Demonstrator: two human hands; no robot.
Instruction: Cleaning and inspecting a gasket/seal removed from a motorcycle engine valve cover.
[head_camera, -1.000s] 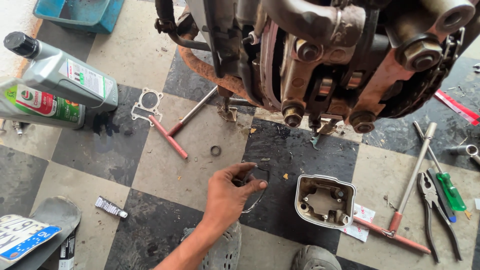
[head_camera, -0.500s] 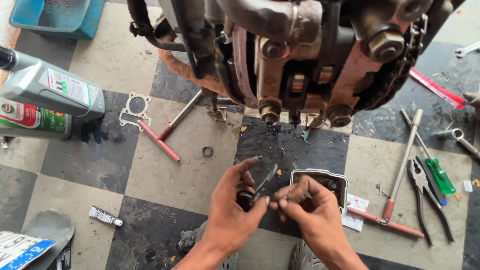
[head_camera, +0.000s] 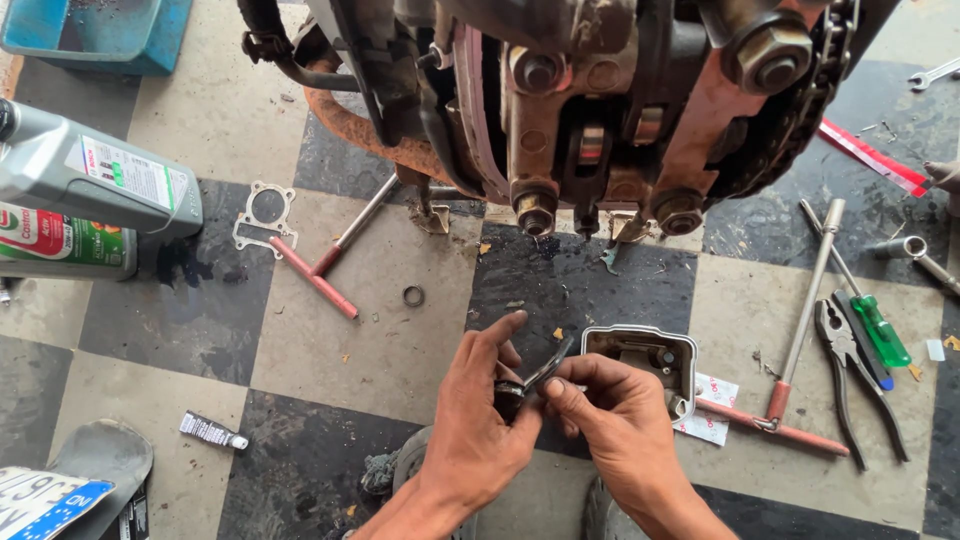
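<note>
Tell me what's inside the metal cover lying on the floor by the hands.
The metal cover lies open side up. Inside show pale cast walls and a dark round part near its right side. The right hand hides its lower left corner, so what sits there cannot be seen.

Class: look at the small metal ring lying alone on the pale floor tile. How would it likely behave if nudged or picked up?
The small metal ring lies flat, so a nudge would probably slide it rather than roll it. It looks rigid and light. Being so thin, it may be fiddly to pinch off the tiled floor.
</note>
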